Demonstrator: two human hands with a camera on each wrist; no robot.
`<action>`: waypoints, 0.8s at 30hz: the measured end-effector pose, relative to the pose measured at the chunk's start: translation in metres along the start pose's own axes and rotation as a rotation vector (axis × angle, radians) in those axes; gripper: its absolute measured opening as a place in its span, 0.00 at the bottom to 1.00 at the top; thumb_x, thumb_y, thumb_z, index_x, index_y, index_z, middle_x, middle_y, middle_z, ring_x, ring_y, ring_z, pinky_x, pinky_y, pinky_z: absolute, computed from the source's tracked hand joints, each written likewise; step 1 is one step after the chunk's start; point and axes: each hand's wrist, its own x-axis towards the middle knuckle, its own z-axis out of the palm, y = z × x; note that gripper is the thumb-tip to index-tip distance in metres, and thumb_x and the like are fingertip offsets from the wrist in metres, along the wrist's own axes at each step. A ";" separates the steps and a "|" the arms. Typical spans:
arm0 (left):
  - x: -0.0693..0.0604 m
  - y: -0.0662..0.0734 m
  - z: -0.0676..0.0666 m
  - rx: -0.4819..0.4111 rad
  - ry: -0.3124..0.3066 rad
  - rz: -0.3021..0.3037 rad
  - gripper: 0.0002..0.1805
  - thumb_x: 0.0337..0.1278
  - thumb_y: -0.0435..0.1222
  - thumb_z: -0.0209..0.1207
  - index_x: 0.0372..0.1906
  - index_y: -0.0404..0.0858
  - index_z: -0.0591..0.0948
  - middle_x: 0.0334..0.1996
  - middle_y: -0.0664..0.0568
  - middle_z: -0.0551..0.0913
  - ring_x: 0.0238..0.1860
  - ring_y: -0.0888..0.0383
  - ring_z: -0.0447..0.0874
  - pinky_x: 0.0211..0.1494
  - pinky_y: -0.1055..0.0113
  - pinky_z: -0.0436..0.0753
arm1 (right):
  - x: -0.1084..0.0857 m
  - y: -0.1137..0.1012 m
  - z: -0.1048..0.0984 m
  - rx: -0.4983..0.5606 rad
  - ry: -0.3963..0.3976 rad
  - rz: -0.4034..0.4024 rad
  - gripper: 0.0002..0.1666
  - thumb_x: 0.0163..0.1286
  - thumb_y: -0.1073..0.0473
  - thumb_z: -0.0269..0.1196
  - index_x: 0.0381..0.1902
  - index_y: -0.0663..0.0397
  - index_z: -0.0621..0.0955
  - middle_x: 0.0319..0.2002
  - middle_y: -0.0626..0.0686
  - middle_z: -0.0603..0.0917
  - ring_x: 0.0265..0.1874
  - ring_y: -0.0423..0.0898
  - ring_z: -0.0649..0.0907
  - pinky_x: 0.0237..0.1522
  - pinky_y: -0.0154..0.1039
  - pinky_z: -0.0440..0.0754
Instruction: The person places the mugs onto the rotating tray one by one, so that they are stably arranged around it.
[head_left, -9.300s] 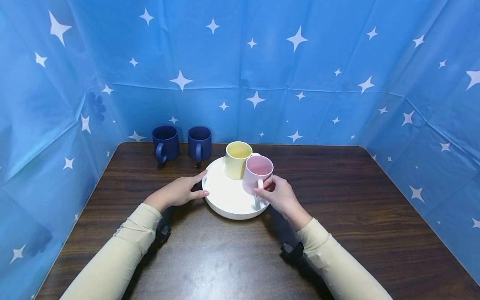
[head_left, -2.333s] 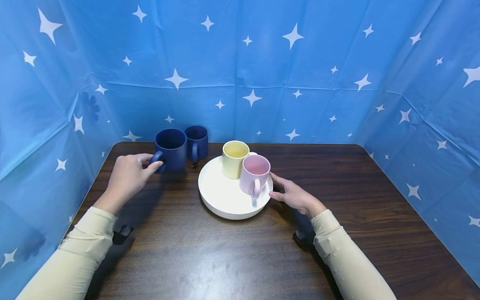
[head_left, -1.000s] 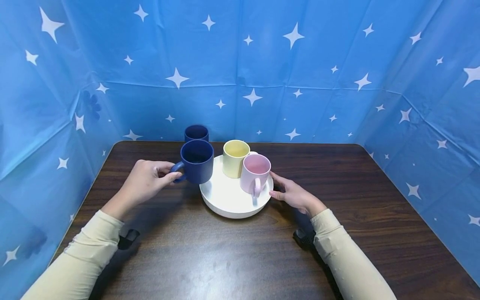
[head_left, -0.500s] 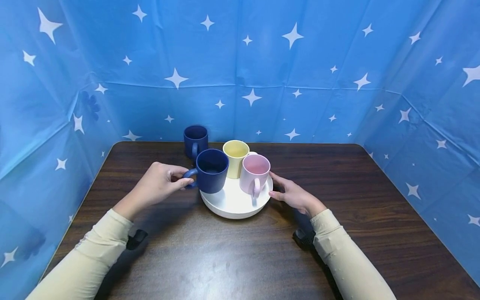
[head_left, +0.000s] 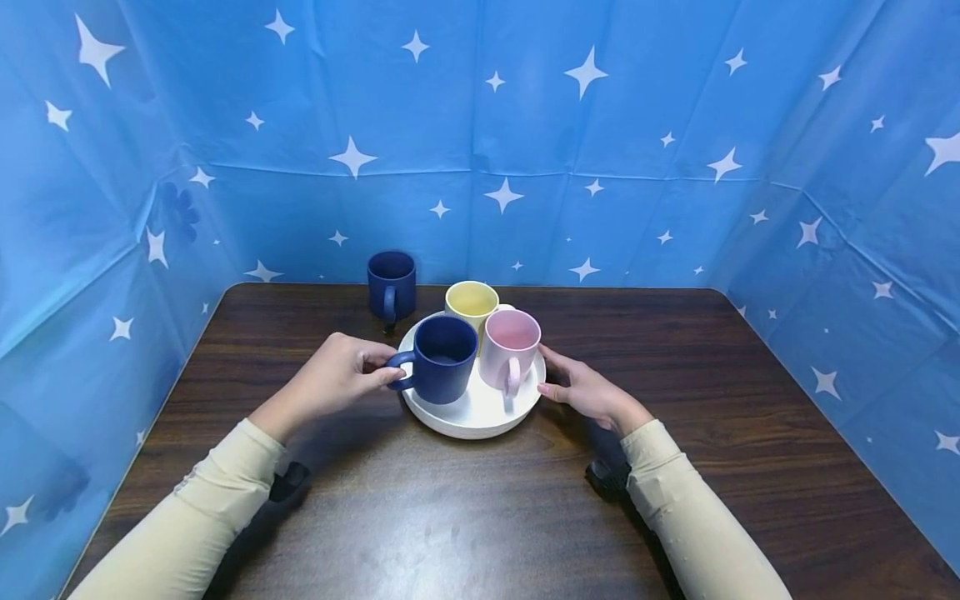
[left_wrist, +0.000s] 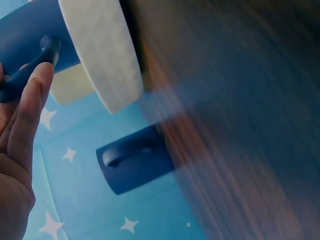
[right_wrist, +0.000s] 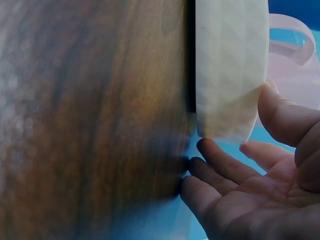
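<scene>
My left hand (head_left: 333, 375) pinches the handle of a dark blue mug (head_left: 444, 358) between thumb and fingers. That mug is upright at the left part of a round white tray (head_left: 480, 421); its base is hidden behind the rim in the left wrist view, so contact with the tray floor cannot be told. A yellow mug (head_left: 472, 300) stands at the back of the tray, partly covered by the blue one. To the right on the tray stands a pink mug (head_left: 512, 346), handle toward me. My right hand (head_left: 592, 390) touches the tray's right rim with relaxed fingers.
A second dark blue mug (head_left: 392, 287) stands on the table's back edge, left of the tray, handle facing front. The dark wooden table (head_left: 450, 517) is enclosed behind and at both sides by a blue star-patterned curtain (head_left: 637, 217).
My left hand has carried the blue mug from the back left rightward, toward me and over the tray. Earlier, my right hand left the pink mug's handle for the rim.
</scene>
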 end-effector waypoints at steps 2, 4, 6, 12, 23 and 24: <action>0.001 -0.001 0.004 -0.004 -0.002 0.014 0.04 0.63 0.35 0.69 0.39 0.39 0.90 0.25 0.56 0.87 0.22 0.64 0.76 0.22 0.71 0.72 | 0.000 0.001 0.000 0.001 0.000 -0.003 0.44 0.77 0.60 0.60 0.83 0.44 0.52 0.78 0.63 0.59 0.78 0.59 0.56 0.74 0.61 0.58; 0.002 -0.001 0.008 -0.010 -0.012 0.022 0.03 0.63 0.36 0.69 0.38 0.40 0.90 0.24 0.57 0.86 0.21 0.65 0.73 0.21 0.71 0.70 | 0.000 0.001 0.000 0.002 -0.002 -0.005 0.44 0.77 0.60 0.60 0.83 0.44 0.52 0.78 0.63 0.58 0.78 0.59 0.56 0.74 0.61 0.58; 0.003 -0.001 0.012 -0.015 -0.022 0.029 0.03 0.63 0.36 0.69 0.37 0.41 0.89 0.23 0.57 0.85 0.20 0.65 0.71 0.21 0.71 0.68 | 0.000 0.002 0.001 0.002 -0.004 -0.003 0.44 0.77 0.60 0.60 0.83 0.44 0.52 0.78 0.63 0.58 0.78 0.59 0.56 0.74 0.61 0.58; 0.007 0.002 0.017 -0.028 -0.042 0.040 0.02 0.62 0.36 0.69 0.36 0.41 0.89 0.23 0.59 0.84 0.20 0.66 0.71 0.21 0.72 0.69 | -0.001 0.001 0.001 0.011 -0.009 -0.007 0.44 0.77 0.60 0.59 0.83 0.44 0.51 0.79 0.63 0.57 0.78 0.58 0.55 0.74 0.60 0.59; 0.015 0.003 0.026 0.012 -0.067 0.068 0.02 0.62 0.36 0.69 0.37 0.42 0.89 0.21 0.61 0.83 0.20 0.67 0.70 0.23 0.71 0.70 | -0.001 0.001 0.000 0.026 -0.006 -0.021 0.44 0.77 0.62 0.59 0.83 0.46 0.51 0.78 0.63 0.58 0.78 0.58 0.56 0.74 0.59 0.59; 0.015 0.003 0.027 0.010 -0.071 0.068 0.02 0.62 0.37 0.69 0.36 0.42 0.89 0.21 0.61 0.82 0.20 0.67 0.70 0.23 0.71 0.70 | -0.001 0.001 0.000 0.026 -0.007 -0.022 0.44 0.77 0.62 0.59 0.83 0.46 0.51 0.78 0.63 0.58 0.78 0.58 0.57 0.74 0.59 0.58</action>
